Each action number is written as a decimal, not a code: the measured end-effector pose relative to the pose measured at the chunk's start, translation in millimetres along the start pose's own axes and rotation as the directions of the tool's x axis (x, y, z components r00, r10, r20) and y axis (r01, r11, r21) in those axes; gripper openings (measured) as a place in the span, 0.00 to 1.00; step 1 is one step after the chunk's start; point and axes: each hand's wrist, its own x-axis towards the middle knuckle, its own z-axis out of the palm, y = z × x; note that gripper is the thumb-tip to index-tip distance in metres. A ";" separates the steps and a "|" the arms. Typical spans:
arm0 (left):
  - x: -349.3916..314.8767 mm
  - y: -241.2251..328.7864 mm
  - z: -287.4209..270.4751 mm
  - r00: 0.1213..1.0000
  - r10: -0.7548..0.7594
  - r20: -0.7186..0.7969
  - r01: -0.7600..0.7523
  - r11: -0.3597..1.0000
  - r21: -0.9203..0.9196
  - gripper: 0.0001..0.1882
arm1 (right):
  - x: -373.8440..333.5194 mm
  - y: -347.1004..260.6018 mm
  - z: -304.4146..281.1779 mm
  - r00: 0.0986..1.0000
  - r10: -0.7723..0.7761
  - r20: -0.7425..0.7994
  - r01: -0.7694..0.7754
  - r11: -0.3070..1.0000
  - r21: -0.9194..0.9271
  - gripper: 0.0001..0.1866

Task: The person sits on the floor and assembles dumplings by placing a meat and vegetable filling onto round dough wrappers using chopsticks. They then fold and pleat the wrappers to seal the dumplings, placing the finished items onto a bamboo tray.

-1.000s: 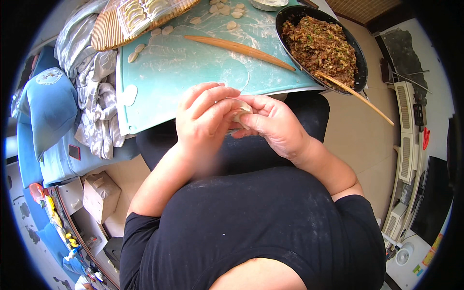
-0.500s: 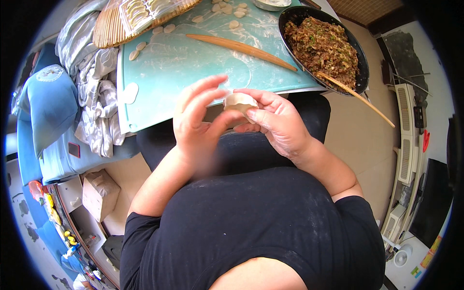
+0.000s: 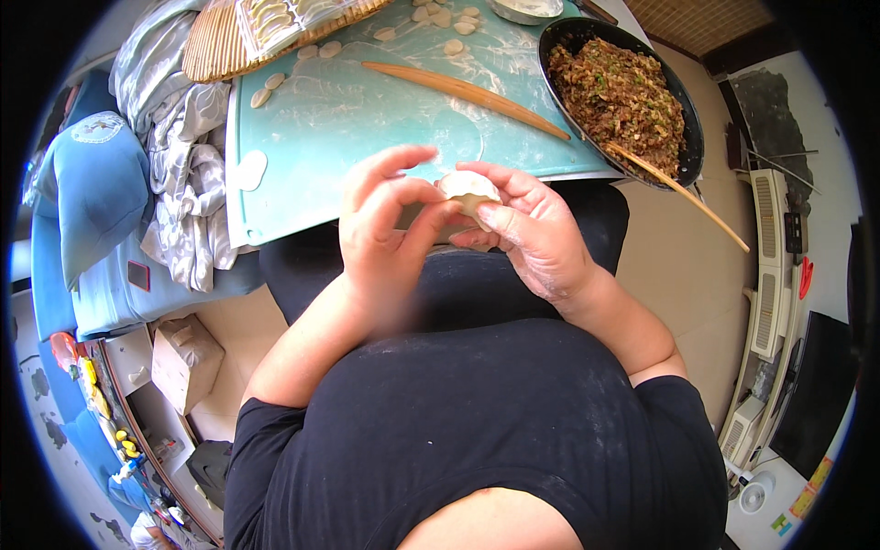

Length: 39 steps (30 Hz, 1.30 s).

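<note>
A pale, folded dumpling (image 3: 472, 188) is held up between my hands, just in front of the table's near edge. My right hand (image 3: 543, 231) grips it, thumb on the near side and fingers behind. The thumb and index finger of my left hand (image 3: 380, 220) pinch its left end, while the other fingers stay raised. Flour dusts my right hand. Beyond them, a thin wooden rolling pin (image 3: 467, 98) lies across the floury green mat (image 3: 321, 147). One flat dough wrapper (image 3: 251, 170) rests at the mat's left edge.
A black pan of minced filling (image 3: 619, 105) stands at the right, wooden chopsticks (image 3: 678, 188) sticking out over its rim. Small dough pieces (image 3: 454, 46) lie at the back near a metal bowl (image 3: 527, 9). Back left, a woven tray (image 3: 209, 46) carries a container of dumplings (image 3: 270, 23).
My left thumb and index finger have closed onto the dumpling's left end. The dumpling has shifted slightly right, and its edge looks more folded over.
</note>
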 end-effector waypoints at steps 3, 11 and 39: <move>-1.2 10.7 12.0 0.936 -0.352 0.024 0.334 0.861 -0.385 0.23 | 1.0 -2.3 1.9 0.999 -0.013 -0.036 0.012 1.000 -0.004 0.20; -10.1 -4.5 2.1 0.742 -0.514 0.430 0.645 0.374 -0.667 0.21 | 0.7 -7.5 -1.9 0.969 -0.246 -0.028 0.203 0.855 -0.477 0.15; -8.4 1.2 -9.7 0.802 -0.436 0.409 0.596 0.536 -0.598 0.24 | 9.7 -27.6 6.9 0.699 -0.457 0.550 0.513 -0.216 -0.831 0.07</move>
